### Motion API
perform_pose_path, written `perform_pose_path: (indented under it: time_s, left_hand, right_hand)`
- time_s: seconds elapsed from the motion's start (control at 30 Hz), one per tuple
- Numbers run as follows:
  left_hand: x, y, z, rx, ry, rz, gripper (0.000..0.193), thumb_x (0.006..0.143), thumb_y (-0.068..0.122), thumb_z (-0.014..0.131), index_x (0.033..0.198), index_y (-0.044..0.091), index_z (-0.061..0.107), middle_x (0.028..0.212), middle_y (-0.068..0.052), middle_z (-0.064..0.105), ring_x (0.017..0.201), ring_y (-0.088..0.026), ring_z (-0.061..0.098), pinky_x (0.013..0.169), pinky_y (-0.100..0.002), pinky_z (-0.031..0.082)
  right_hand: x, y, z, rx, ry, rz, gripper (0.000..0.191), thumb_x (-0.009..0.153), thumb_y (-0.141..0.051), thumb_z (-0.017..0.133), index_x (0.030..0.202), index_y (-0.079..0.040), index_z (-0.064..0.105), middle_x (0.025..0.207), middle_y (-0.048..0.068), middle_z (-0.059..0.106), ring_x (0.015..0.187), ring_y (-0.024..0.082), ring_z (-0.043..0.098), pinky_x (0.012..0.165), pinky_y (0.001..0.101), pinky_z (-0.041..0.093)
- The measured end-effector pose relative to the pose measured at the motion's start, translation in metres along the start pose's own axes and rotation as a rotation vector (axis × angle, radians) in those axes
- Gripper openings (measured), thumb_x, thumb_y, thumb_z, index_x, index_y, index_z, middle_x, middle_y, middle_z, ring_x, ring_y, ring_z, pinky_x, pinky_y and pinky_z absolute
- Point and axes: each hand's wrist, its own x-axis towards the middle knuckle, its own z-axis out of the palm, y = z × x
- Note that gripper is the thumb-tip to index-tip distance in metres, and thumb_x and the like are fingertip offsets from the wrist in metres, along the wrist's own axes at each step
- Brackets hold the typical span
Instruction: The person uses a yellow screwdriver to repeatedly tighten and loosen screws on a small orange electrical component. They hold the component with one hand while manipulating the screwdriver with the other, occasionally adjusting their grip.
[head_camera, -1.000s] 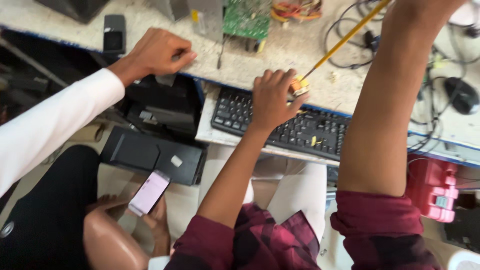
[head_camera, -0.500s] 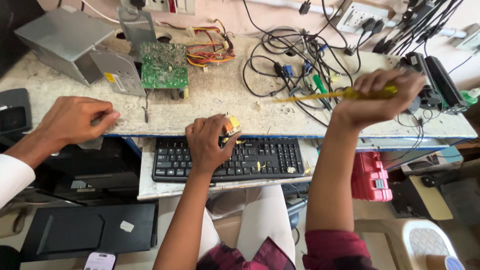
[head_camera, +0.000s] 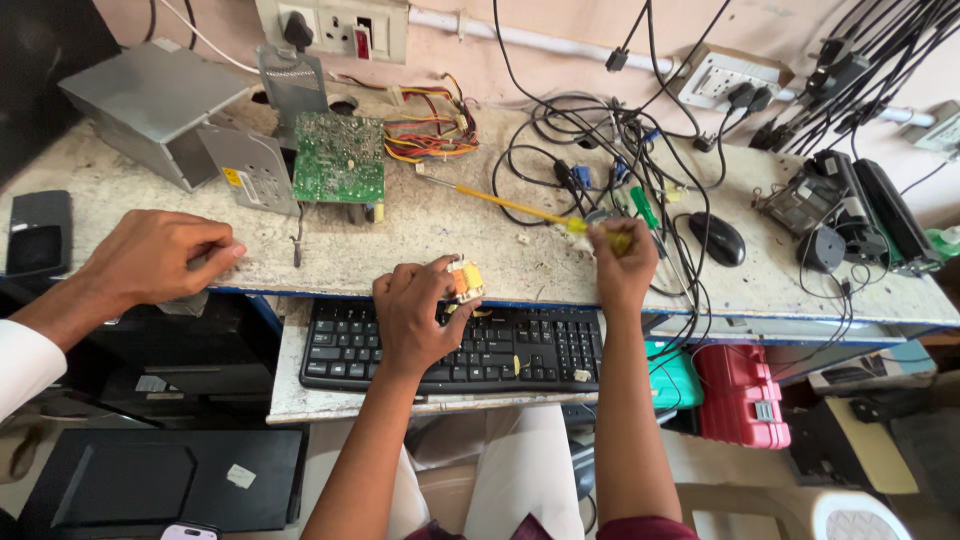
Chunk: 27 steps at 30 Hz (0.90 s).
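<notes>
Head view: the left hand (head_camera: 415, 318) is closed around a small yellow transformer (head_camera: 465, 279), gripping it between thumb and fingertips at the front edge of the stone workbench (head_camera: 440, 240), directly above the black keyboard (head_camera: 520, 350) on the pull-out tray; the right hand (head_camera: 622, 262) is clenched on the handle of a yellow screwdriver (head_camera: 520, 210), whose shaft runs up and to the left across the bench with its tip near the bundle of coloured wires (head_camera: 435, 130); a green circuit board (head_camera: 340, 160) stands beside the open grey metal casing (head_camera: 155, 100) at the bench's left rear; a black mouse (head_camera: 717, 238) lies to the right of the right hand among tangled black cables (head_camera: 600, 150); another person's hand (head_camera: 150, 258), in a white sleeve, rests curled on the bench's left edge; a red toolbox (head_camera: 740, 395) sits beneath the bench.
</notes>
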Motion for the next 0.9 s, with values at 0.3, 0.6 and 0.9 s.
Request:
perform_pose_path:
  time_s: [0.3, 0.6, 0.9]
  left_hand:
    - [-0.004, 0.0, -0.002, -0.05, -0.023, -0.075, 0.056, 0.078, 0.034, 0.087, 0.125, 0.012, 0.067, 0.091, 0.004, 0.069, 0.094, -0.02, 0.06, 0.093, -0.042, 0.036]
    - [-0.003, 0.001, -0.004, -0.075, -0.069, -0.115, 0.057, 0.078, 0.033, 0.087, 0.126, 0.013, 0.066, 0.088, 0.006, 0.068, 0.094, -0.019, 0.059, 0.093, -0.043, 0.035]
    - [-0.003, 0.002, -0.005, -0.07, -0.044, -0.093, 0.059, 0.074, 0.03, 0.088, 0.126, 0.013, 0.065, 0.093, 0.002, 0.065, 0.098, -0.021, 0.059, 0.094, -0.044, 0.035]
  right_hand:
    - [-0.01, -0.026, 0.009, -0.523, -0.134, -0.3, 0.025, 0.073, -0.001, 0.086, 0.084, 0.0, 0.063, 0.088, 0.014, 0.066, 0.079, 0.029, 0.065, 0.074, 0.0369, 0.053]
    - [-0.022, -0.064, 0.021, -0.573, -0.192, -0.627, 0.031, 0.076, -0.007, 0.088, 0.099, -0.005, 0.067, 0.117, 0.013, 0.069, 0.112, 0.037, 0.061, 0.099, 0.047, 0.048]
    - [-0.047, -0.084, 0.067, -0.203, -0.802, -0.381, 0.084, 0.062, -0.026, 0.097, 0.136, -0.007, 0.062, 0.137, 0.014, 0.064, 0.13, 0.032, 0.059, 0.112, 0.0417, 0.045]
